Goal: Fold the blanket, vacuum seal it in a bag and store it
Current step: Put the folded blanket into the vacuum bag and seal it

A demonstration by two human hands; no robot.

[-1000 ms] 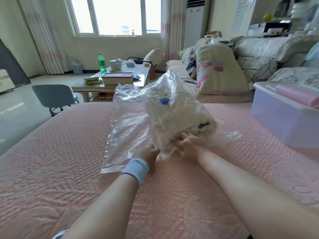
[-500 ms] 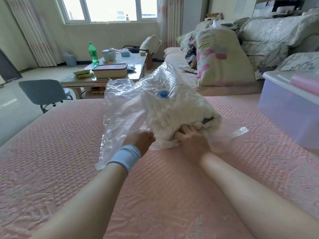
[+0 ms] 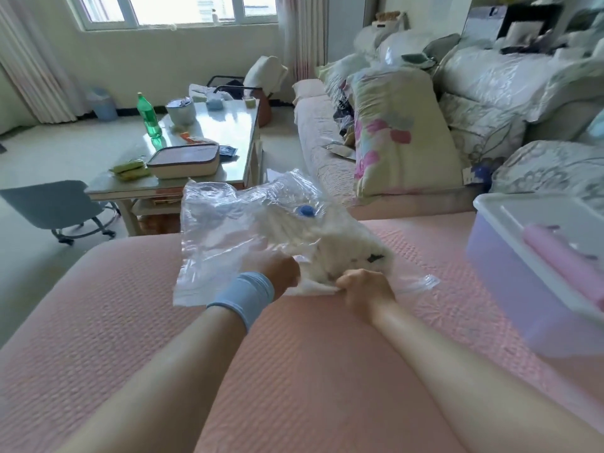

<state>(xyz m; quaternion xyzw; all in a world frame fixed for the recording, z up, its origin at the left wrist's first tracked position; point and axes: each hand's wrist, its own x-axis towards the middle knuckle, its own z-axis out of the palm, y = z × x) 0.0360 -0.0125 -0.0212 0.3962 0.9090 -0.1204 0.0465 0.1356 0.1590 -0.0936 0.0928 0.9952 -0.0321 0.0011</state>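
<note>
Bag [image 3: 228, 230] tipped lower | left hand [image 3: 281, 269], right hand [image 3: 362, 286] gripping | pink bedspread [image 3: 130, 322] | table [image 3: 228, 132] beyond

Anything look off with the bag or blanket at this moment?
The blanket is bunched, not neatly folded, to the right inside the bag, whose left half is empty and crumpled. A bit of blanket seems to poke out of the mouth between the left hand and right hand. Nothing looks torn.

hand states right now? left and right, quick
Left hand: closed, gripping the near edge of the plastic bag.
Right hand: closed, pinching that edge of the bag beside the white blanket inside it.
</note>
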